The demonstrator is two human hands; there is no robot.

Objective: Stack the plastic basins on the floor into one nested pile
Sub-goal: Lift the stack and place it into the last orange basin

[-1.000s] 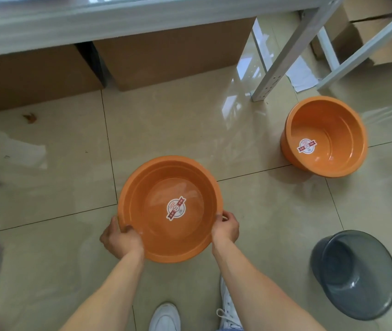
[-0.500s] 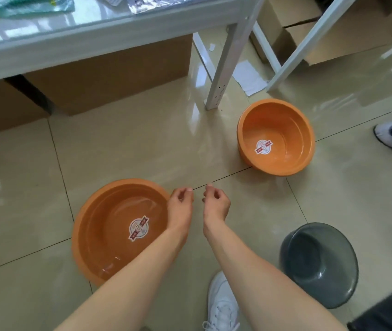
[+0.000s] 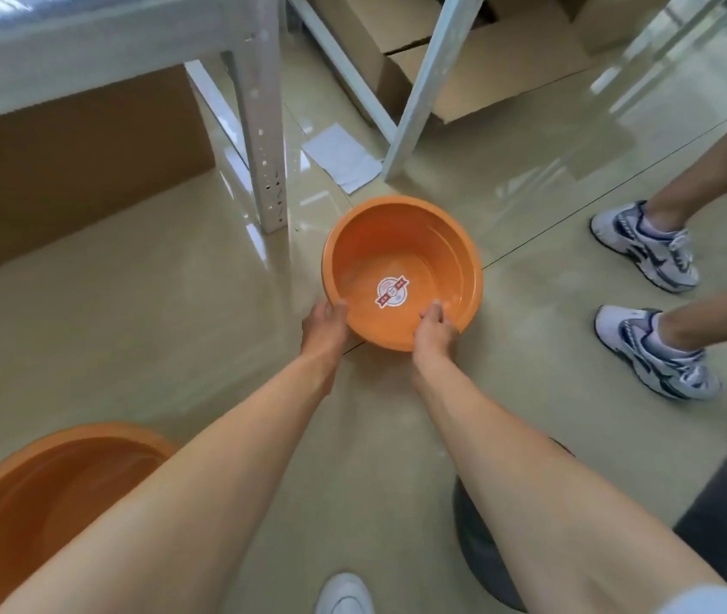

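Note:
A small orange basin point(image 3: 401, 241) with a round sticker inside stands on the tiled floor in the middle of the view. My left hand point(image 3: 324, 323) is against its near left rim. My right hand point(image 3: 434, 325) grips its near right rim, fingers over the edge. A larger orange basin point(image 3: 42, 502) sits on the floor at the lower left, partly behind my left forearm. A grey basin point(image 3: 481, 556) lies at the lower right, mostly hidden under my right forearm.
A white metal rack leg point(image 3: 264, 139) stands just left of the small basin, with cardboard boxes point(image 3: 64, 157) under the shelf. Another person's sneakers point(image 3: 647, 250) stand to the right. My own shoe point(image 3: 344, 593) shows at the bottom.
My hands have left the large orange basin, which now rests on the floor at the lower left. Both reached forward and right to the small orange basin's near rim.

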